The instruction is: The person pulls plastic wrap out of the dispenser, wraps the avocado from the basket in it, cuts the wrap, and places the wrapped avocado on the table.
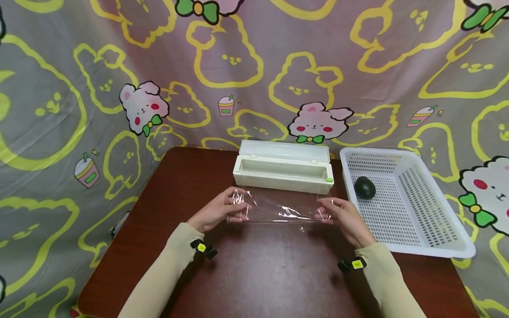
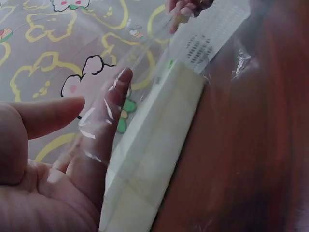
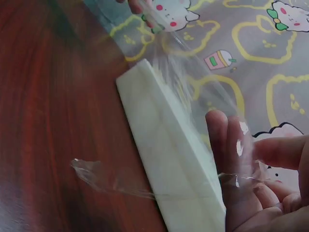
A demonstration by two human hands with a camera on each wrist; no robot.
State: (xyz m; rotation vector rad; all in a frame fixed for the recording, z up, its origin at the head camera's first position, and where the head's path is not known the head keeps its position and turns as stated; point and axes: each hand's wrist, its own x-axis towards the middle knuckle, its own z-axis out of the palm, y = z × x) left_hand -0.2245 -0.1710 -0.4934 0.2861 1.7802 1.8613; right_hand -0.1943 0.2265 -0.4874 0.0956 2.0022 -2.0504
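A sheet of clear plastic wrap (image 1: 288, 212) is stretched between both hands above the table. My left hand (image 1: 222, 210) grips its left side, the film creased over the fingers (image 2: 104, 113). At the right side, my right hand (image 1: 343, 216) holds the film between thumb and fingers, with a loose corner hanging below in the right wrist view. Just beyond the hands stands a white plastic wrap dispenser box (image 1: 282, 182), its lid (image 1: 284, 151) raised and a small green piece (image 1: 329, 179) at its right end. Film reaches up to the box's front; the roll cannot be made out.
A white perforated basket (image 1: 457, 229) sits on the right, with a dark green rounded fruit (image 1: 364, 188), avocado-like, in its left part. The brown table (image 1: 262, 274) backs onto a patterned cloth (image 1: 254, 101) hanging behind and at the left.
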